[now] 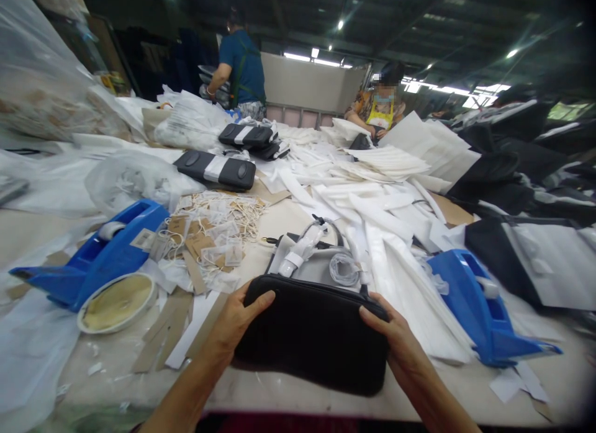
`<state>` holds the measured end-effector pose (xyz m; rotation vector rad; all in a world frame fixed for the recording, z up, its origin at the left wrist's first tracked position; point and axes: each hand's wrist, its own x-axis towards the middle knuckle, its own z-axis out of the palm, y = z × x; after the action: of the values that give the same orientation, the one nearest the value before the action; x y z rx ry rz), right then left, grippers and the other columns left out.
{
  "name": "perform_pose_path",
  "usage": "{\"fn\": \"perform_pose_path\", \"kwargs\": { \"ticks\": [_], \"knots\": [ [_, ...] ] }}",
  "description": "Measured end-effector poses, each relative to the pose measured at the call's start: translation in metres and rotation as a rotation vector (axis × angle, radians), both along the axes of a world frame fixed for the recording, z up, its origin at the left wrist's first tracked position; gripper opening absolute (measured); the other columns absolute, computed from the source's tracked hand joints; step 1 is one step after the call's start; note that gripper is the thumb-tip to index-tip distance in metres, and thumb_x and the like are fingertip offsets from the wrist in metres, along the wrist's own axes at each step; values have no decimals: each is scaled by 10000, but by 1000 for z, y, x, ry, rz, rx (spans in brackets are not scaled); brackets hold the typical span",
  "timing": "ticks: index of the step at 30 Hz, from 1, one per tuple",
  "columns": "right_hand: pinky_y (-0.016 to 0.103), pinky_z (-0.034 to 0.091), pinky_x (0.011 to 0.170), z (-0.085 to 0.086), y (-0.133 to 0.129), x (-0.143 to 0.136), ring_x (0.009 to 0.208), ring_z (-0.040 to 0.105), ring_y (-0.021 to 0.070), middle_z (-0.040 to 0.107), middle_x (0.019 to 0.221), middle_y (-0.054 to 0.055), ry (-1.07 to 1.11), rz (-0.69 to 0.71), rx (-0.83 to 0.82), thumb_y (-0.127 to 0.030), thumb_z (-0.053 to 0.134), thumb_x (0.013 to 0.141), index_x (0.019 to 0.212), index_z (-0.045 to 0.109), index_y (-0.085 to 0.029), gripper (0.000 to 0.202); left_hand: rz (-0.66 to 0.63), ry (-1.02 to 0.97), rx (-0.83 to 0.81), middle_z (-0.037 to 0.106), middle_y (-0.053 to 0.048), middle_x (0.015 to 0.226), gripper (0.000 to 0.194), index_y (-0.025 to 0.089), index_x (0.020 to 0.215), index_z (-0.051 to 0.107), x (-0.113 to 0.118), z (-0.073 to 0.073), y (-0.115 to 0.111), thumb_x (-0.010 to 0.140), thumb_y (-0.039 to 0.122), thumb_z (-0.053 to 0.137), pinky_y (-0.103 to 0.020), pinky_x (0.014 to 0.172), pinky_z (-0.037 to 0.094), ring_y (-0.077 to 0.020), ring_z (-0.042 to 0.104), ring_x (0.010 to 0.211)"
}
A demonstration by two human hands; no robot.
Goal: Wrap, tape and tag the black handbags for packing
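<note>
A black handbag [311,334] is held up at the front of the table, its plain face toward me. My left hand [242,315] grips its upper left corner, thumb lying on the face. My right hand [386,327] has the upper right corner the same way; the other fingers of both hands are hidden behind the bag. Past its top edge show a wrapped handle [300,250] in white foam and a coiled strap [344,269] in clear plastic. A grey panel lies behind the top edge.
Blue tape dispensers [100,250] [479,306] stand left and right. A round tub [116,303], string tags [200,234] and white foam sheets [400,166] cover the table. Black wrapped bags [216,169] lie farther back. Two people [244,67] [379,107] work beyond.
</note>
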<state>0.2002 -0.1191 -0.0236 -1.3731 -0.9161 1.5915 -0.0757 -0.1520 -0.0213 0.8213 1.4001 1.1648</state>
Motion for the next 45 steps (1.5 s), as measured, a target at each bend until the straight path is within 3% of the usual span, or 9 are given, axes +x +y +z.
{"fn": "perform_pose_path", "kwargs": {
  "ticks": [4, 8, 13, 19, 28, 33, 36, 41, 45],
  "knots": [
    [298, 482, 690, -7, 4, -2, 727, 630, 196, 692, 804, -14, 31, 0, -11, -372, 807, 622, 948, 623, -242, 396, 32, 98, 27, 741, -49, 880, 400, 166, 951, 703, 2, 1, 7, 703, 480, 711, -327, 776, 526, -249, 669, 839],
    [315, 485, 738, -2, 10, -3, 766, 643, 202, 702, 849, -7, 8, 0, 28, -356, 807, 623, 1005, 617, -238, 443, 38, 153, 70, 742, -51, 889, 406, 161, 936, 706, 2, -2, 11, 691, 484, 720, -331, 774, 524, -246, 669, 826],
    [334, 485, 738, 7, 14, 3, 778, 657, 220, 706, 837, 0, -94, 32, 32, -335, 830, 580, 1100, 599, -231, 577, 61, 180, 90, 738, -44, 910, 447, 171, 979, 687, 8, -13, 2, 692, 513, 713, -323, 754, 527, -239, 670, 815],
    [320, 478, 776, 0, 8, 7, 823, 658, 209, 704, 860, -15, -46, 21, -36, -335, 806, 611, 1125, 579, -249, 568, 71, 331, 94, 733, -17, 856, 401, 191, 936, 684, 10, -19, -3, 691, 508, 715, -306, 780, 516, -238, 663, 833],
    [287, 470, 670, 2, 8, 11, 725, 637, 188, 697, 812, -15, -6, 82, -5, -354, 787, 665, 1078, 551, -255, 486, 65, 193, 25, 730, -31, 920, 438, 190, 1014, 651, 12, -19, -5, 711, 502, 706, -311, 759, 527, -243, 665, 850],
    [335, 448, 866, 8, 0, 16, 932, 629, 218, 696, 1000, -4, -53, 111, 79, -376, 773, 692, 1226, 537, -286, 591, 59, 155, 39, 697, -4, 865, 410, 213, 1026, 620, 11, -23, -10, 732, 490, 690, -284, 732, 515, -217, 640, 819],
    [327, 411, 933, 13, 0, 20, 1022, 603, 215, 676, 1094, -2, -2, 140, 45, -347, 791, 676, 1270, 515, -294, 657, 95, 262, 97, 660, 10, 957, 409, 248, 1070, 588, 10, -18, -12, 739, 466, 685, -260, 765, 493, -196, 615, 867],
    [285, 447, 801, 21, 3, 24, 875, 621, 173, 669, 986, -2, 199, 294, -26, -284, 775, 709, 1200, 507, -284, 560, -17, 194, 63, 625, 17, 982, 495, 293, 1182, 495, 3, -10, -17, 745, 434, 682, -265, 747, 501, -187, 607, 849],
    [229, 433, 725, 23, 1, 22, 781, 599, 126, 643, 911, -20, 210, 267, -50, -283, 756, 743, 1119, 530, -264, 439, -54, 39, 19, 626, 16, 935, 525, 280, 1163, 490, 1, -5, -20, 707, 397, 725, -260, 707, 512, -184, 607, 814]
  ]
}}
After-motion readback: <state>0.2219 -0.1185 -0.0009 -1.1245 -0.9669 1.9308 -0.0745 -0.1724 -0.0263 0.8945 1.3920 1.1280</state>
